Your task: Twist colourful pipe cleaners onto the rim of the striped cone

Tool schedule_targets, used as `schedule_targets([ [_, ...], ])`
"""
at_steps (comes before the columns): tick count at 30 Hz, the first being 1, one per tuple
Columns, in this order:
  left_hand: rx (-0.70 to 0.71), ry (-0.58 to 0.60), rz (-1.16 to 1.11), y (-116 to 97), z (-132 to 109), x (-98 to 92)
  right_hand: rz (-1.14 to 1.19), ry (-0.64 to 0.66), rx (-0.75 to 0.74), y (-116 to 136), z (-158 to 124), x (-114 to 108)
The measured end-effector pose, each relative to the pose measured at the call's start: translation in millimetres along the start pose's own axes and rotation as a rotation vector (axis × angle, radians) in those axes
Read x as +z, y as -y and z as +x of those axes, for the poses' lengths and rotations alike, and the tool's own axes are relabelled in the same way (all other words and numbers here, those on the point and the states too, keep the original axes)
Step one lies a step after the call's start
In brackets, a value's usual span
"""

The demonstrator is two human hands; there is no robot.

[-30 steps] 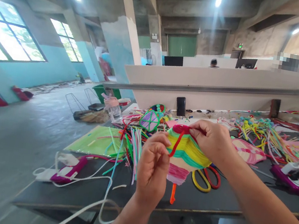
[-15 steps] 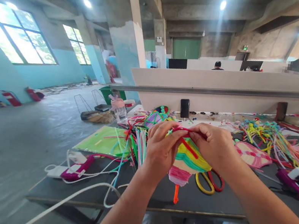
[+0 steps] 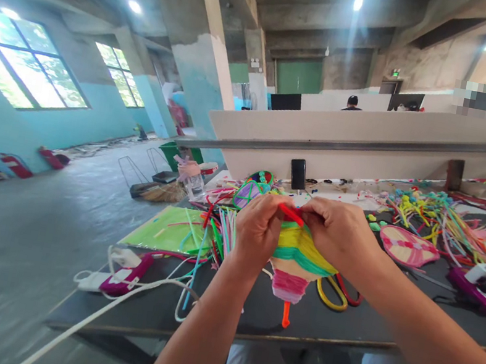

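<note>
Between my hands hangs a fan-shaped craft piece (image 3: 301, 249) striped in yellow, teal, cream and pink. An orange stem (image 3: 286, 316) sticks out at its lower tip. My left hand (image 3: 257, 228) is closed at the upper left edge, pinching a red pipe cleaner (image 3: 291, 214) that lies across the top. The fingers of my right hand (image 3: 333, 226) are closed on the top edge of the piece, and its fingertips are partly hidden. Scissors with yellow and red handles (image 3: 332, 297) lie on the table behind it, partly covered.
Bundled pipe cleaners (image 3: 227, 229) and a green sheet (image 3: 164, 228) lie to the left. A pink striped piece (image 3: 408, 245) and a pile of coloured stems (image 3: 429, 215) are at the right. Purple power strips (image 3: 125, 277) with white cables sit on both sides. A phone (image 3: 298, 173) leans against the partition.
My hands have shifted slightly and my left fingers have curled in more. The red pipe cleaner's loose end, which pointed down across the piece, now lies higher near the top edge.
</note>
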State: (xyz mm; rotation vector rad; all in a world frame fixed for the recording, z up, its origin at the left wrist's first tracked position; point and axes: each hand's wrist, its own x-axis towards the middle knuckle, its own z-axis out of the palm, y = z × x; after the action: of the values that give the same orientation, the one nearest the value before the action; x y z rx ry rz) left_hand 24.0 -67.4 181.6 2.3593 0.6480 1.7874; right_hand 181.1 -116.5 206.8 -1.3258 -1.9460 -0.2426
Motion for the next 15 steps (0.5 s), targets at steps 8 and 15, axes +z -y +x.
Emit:
schedule_targets([
  [8,-0.44,-0.124,-0.48,5.5,5.8,12.3,-0.032,-0.004,-0.007,0.9,3.2,-0.4],
  [15,-0.367,0.121,-0.387,0.3,10.2,-9.7,-0.087,-0.011,-0.035,-2.5,0.4,-3.3],
])
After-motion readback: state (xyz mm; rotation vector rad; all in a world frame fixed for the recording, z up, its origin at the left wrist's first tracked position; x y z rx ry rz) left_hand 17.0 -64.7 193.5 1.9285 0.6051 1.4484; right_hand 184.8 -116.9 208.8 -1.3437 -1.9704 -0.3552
